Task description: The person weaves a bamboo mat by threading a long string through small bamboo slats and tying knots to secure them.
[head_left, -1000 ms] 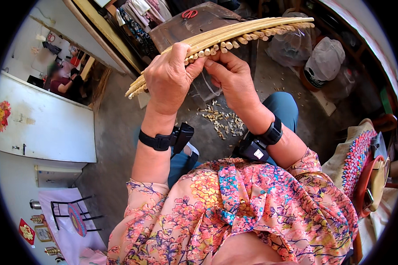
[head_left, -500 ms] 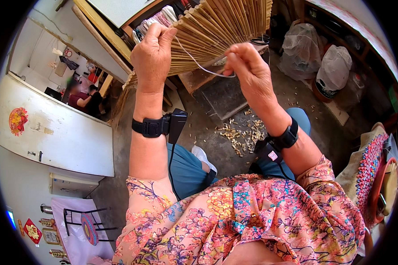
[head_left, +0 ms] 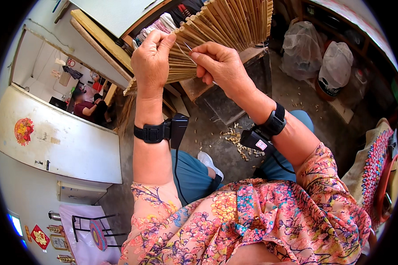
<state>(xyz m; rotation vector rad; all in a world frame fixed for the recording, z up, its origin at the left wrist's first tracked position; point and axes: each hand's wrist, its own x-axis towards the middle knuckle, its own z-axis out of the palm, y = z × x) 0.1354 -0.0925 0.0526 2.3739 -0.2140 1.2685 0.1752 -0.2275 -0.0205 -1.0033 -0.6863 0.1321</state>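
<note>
A fan-like mat of bamboo sticks [head_left: 221, 22] spreads out in front of me at the top of the view. Against its left edge, my left hand [head_left: 151, 66] is closed in a pinch on a thin white cord [head_left: 180, 47]. The cord runs from there towards my right hand [head_left: 221, 66], and a bit of it shows below that hand's fingers. Between my right thumb and forefinger is a slender needle [head_left: 187, 45], its tip pointing up towards the sticks and my left hand.
Short cut stick pieces [head_left: 241, 143] lie scattered on the floor between my feet, near a dark low stand [head_left: 227, 101]. Filled plastic bags [head_left: 303, 48] stand at the right. Another person [head_left: 86, 106] sits beyond an opening at the left.
My right hand has moved left and up, close to my left hand, and the needle now shows in its fingers. The cord's wide loop between the hands has shortened. The left hand keeps its pinch.
</note>
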